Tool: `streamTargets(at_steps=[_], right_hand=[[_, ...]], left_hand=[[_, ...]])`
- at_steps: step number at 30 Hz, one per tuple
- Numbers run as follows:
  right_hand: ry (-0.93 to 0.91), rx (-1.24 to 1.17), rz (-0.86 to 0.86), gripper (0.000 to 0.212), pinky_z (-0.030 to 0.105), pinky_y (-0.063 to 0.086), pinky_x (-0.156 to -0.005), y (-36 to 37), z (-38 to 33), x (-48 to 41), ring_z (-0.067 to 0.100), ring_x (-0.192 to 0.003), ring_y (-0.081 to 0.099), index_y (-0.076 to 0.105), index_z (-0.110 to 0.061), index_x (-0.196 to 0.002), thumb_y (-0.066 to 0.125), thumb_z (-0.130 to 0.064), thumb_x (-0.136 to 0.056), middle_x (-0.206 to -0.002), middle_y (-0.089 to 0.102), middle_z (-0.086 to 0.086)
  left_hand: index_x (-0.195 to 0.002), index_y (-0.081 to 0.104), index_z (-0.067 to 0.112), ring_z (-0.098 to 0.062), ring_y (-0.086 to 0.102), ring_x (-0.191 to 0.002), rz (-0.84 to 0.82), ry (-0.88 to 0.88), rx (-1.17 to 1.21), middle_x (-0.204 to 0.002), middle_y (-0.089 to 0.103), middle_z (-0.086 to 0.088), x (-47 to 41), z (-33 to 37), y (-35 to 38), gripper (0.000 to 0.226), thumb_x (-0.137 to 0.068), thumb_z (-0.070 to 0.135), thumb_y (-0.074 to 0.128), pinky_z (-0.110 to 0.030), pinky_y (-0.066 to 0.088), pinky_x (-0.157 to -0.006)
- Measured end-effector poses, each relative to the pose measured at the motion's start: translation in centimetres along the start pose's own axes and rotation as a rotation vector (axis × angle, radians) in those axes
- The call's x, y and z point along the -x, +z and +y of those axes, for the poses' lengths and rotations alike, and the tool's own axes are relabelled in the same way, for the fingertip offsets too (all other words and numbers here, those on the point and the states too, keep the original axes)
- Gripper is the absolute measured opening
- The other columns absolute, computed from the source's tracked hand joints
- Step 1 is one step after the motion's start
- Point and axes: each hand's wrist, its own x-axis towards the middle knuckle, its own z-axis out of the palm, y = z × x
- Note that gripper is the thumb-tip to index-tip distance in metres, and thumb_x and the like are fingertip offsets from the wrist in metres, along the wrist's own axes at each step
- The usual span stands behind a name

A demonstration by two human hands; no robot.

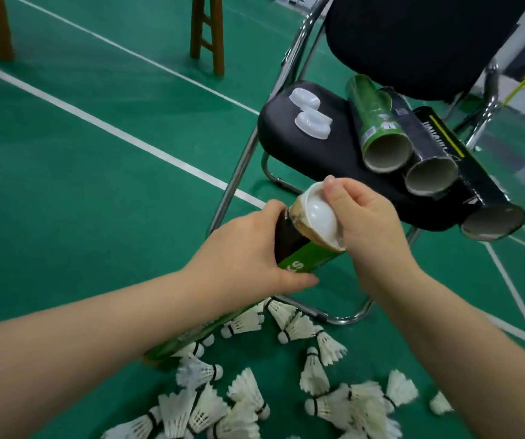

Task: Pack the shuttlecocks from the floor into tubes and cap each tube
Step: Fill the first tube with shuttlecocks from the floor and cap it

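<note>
At six o'clock, nearest the camera, a loose heap of white shuttlecocks [248, 397] lies scattered on the green floor [80, 172], some on their sides, some overlapping. Just above the heap both bare forearms reach in toward the middle of the view. The left hand [248, 248] is closed around the body of a green-and-black tube [299, 248], fingers wrapped over the top and thumb underneath, holding it tilted with its lower end down among the shuttlecocks at about seven o'clock and its mouth raised toward one o'clock. The right hand [369, 223] is curled at the mouth of that tube, its fingertips pinching the rim of a white plastic cap [321, 217] that sits in the opening at a slant, not squarely seated. Beyond the hands, at one to two o'clock, stands a black chair [286, 137] with a chrome frame. On its seat lie three open tubes side by side, mouths facing the camera: a green tube [375, 122], a black tube [419, 147] touching it, and a longer black tube [476, 191] overhanging the seat edge. At twelve o'clock on the seat, apart from the tubes, rest two spare white caps [310, 114], touching each other. Farthest off, at eleven o'clock, wooden legs [207, 33] stand past the white court lines [112, 134].
</note>
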Motion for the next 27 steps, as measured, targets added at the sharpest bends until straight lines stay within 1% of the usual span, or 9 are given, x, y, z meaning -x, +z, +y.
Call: streamTargets(at_steps=[3,6,8,11,14,18,22,24,27], right_hand=[[-0.008,0.025,0.015,0.019,0.025,0.041,-0.066,-1.9,0.9,0.7,0.007,-0.070,0.054,0.067,-0.022,-0.077,0.055,-0.026,-0.091,-0.075,0.063,-0.006],[-0.045,0.083,0.014,0.019,0.026,0.041,-0.067,-3.4,1.5,0.9,0.009,-0.072,0.055,0.065,-0.026,-0.074,0.057,-0.021,-0.090,-0.077,0.062,-0.004],[-0.073,0.125,-0.016,0.020,0.024,0.041,-0.067,-4.3,2.0,0.9,0.007,-0.072,0.054,0.066,-0.027,-0.072,0.058,-0.018,-0.089,-0.074,0.059,-0.010],[-0.152,0.231,-0.090,0.022,0.016,0.040,-0.063,-5.5,3.0,0.8,0.001,-0.069,0.052,0.066,-0.031,-0.071,0.060,-0.019,-0.088,-0.068,0.057,-0.018],[-0.230,0.353,-0.114,0.017,0.014,0.040,-0.062,-6.4,3.7,0.6,0.001,-0.070,0.052,0.063,-0.037,-0.069,0.056,-0.028,-0.081,-0.069,0.059,-0.015],[-0.331,0.513,-0.103,0.015,0.011,0.037,-0.063,-7.1,4.1,0.4,0.000,-0.074,0.053,0.067,-0.027,-0.081,0.052,-0.030,-0.083,-0.073,0.057,-0.017],[-0.339,0.536,-0.058,0.012,0.006,0.036,-0.063,-7.2,4.6,0.3,-0.006,-0.074,0.052,0.060,-0.028,-0.079,0.050,-0.029,-0.084,-0.073,0.056,-0.019],[-0.349,0.557,-0.072,0.013,0.004,0.034,-0.063,-7.2,4.9,0.3,-0.007,-0.074,0.051,0.063,-0.026,-0.080,0.050,-0.029,-0.085,-0.073,0.056,-0.019],[-0.384,0.638,-0.107,0.022,0.004,0.033,-0.065,-7.1,4.8,0.3,-0.002,-0.073,0.050,0.069,-0.017,-0.084,0.051,-0.030,-0.085,-0.073,0.055,-0.017]], left_hand=[[-0.110,0.044,0.028,-0.010,0.059,-0.086,-0.057,0.041,-0.025,-0.096,0.061,0.013,0.1,0.8,0.9,0.066,-0.059,0.057,0.074,-0.035,0.052,-0.075],[-0.110,0.043,0.030,-0.006,0.058,-0.084,-0.092,0.060,-0.022,-0.095,0.060,0.015,0.0,1.4,1.7,0.065,-0.060,0.059,0.074,-0.033,0.052,-0.074],[-0.110,0.042,0.032,-0.005,0.058,-0.084,-0.112,0.069,-0.013,-0.095,0.060,0.016,0.0,1.6,2.3,0.065,-0.060,0.059,0.073,-0.032,0.052,-0.074],[-0.110,0.041,0.033,-0.003,0.057,-0.083,-0.144,0.071,-0.016,-0.092,0.059,0.017,0.0,1.7,3.3,0.065,-0.060,0.060,0.073,-0.028,0.051,-0.073],[-0.109,0.041,0.031,-0.003,0.057,-0.082,-0.176,0.069,-0.030,-0.090,0.059,0.016,0.0,1.7,4.1,0.066,-0.059,0.062,0.071,-0.028,0.051,-0.072],[-0.112,0.041,0.029,-0.005,0.058,-0.083,-0.185,0.074,-0.031,-0.092,0.060,0.015,-0.3,1.9,4.8,0.068,-0.060,0.062,0.071,-0.030,0.052,-0.073],[-0.112,0.041,0.029,-0.005,0.058,-0.083,-0.180,0.071,-0.029,-0.093,0.060,0.014,-0.4,1.8,5.1,0.068,-0.060,0.061,0.071,-0.031,0.052,-0.074],[-0.111,0.040,0.029,-0.005,0.058,-0.083,-0.181,0.064,-0.043,-0.093,0.059,0.014,-0.4,1.6,5.1,0.067,-0.061,0.062,0.071,-0.030,0.051,-0.073],[-0.110,0.041,0.029,-0.006,0.058,-0.082,-0.182,0.063,-0.074,-0.093,0.060,0.014,-0.4,1.4,5.1,0.067,-0.061,0.063,0.070,-0.030,0.051,-0.072]])
